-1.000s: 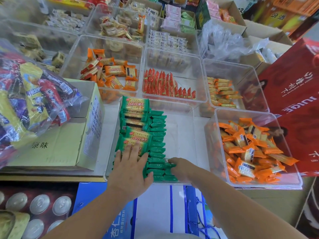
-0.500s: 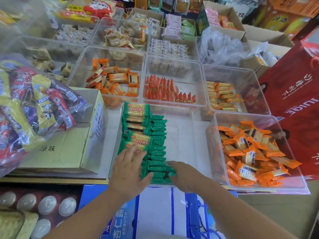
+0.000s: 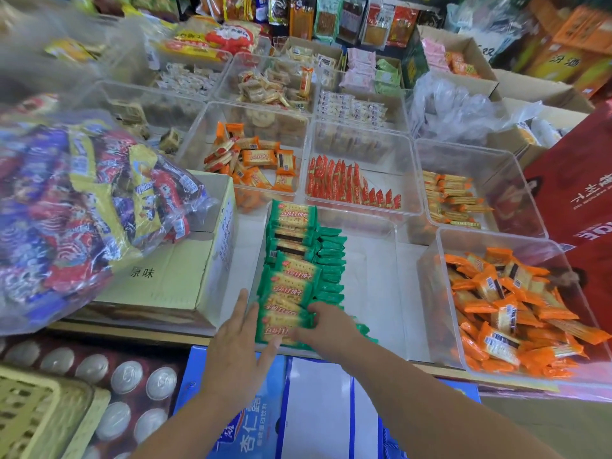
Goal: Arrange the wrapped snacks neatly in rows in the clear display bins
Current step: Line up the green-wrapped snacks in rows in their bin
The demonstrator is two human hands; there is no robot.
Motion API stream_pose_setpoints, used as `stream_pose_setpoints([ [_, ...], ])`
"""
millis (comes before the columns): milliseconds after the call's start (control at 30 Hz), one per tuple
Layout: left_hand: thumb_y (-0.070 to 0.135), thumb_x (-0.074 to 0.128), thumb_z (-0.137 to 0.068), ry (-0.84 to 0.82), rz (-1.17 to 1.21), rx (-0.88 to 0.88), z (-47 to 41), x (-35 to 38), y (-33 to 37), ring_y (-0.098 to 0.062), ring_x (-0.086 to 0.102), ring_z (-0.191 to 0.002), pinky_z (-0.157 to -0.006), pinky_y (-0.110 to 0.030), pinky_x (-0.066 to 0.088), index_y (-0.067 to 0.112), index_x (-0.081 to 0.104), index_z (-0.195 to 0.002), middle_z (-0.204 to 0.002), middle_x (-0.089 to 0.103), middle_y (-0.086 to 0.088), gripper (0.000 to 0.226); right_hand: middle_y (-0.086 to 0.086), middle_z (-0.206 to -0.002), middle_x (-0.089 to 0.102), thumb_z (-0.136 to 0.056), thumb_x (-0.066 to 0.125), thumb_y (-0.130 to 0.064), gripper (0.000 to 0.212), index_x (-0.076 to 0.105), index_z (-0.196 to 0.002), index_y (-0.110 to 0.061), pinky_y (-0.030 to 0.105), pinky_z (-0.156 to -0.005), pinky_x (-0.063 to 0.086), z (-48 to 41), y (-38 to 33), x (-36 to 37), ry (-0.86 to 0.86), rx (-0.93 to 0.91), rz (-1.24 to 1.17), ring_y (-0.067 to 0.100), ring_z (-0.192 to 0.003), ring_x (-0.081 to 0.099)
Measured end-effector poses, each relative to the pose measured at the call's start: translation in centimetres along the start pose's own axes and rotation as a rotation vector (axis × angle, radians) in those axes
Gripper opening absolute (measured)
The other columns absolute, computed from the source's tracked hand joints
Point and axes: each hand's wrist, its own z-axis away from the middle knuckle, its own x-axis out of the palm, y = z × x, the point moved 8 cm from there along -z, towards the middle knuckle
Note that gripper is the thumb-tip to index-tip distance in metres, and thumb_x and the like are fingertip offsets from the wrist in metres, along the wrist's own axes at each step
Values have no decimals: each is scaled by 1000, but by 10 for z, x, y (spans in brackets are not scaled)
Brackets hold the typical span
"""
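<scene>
at the bin's [image 3: 371, 286] near-left corner my left hand [image 3: 236, 339] presses straight fingers against the green packs [image 3: 291, 283]; my right hand [image 3: 328, 326] grips them.

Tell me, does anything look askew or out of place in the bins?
Yes. In the front middle bin, the flat green packets lie fanned and crooked, some face down, beside the tidy upright green row. The orange packets in the right front bin are a loose heap.
</scene>
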Motion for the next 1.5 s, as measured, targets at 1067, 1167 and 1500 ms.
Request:
stream_pose_setpoints([
  [1067, 51, 56, -96, 40, -140, 170, -64, -27, 64, -23, 16, -151, -125, -42, 12, 21, 15, -161, -167, 17, -3, 83, -13, -88, 62, -82, 76, -33, 40, 47, -108, -40, 9, -50, 43, 28, 39, -150, 377, -89, 27, 2, -70, 59],
  [1167, 57, 43, -99, -44, -346, 193, -74, -10, 53, -24, 4, -155, -125, -49, -2, 23, -2, -162, -170, 1, -2, 85, -8, -103, 63, -86, 67, -26, 37, 50, -117, -35, 20, -66, 47, 13, 32, -141, 307, -174, 407, 10, -83, 58],
  [1500, 46, 62, -91, 43, -421, 253, -71, -10, 53, -26, 48, -132, -120, -56, 26, 17, 42, -153, -131, 55, -2, 71, 8, -114, 54, -90, 65, -16, 37, 47, -122, -16, 34, -75, 46, -49, 58, -62, 34, -60, 572, 27, -96, 56],
])
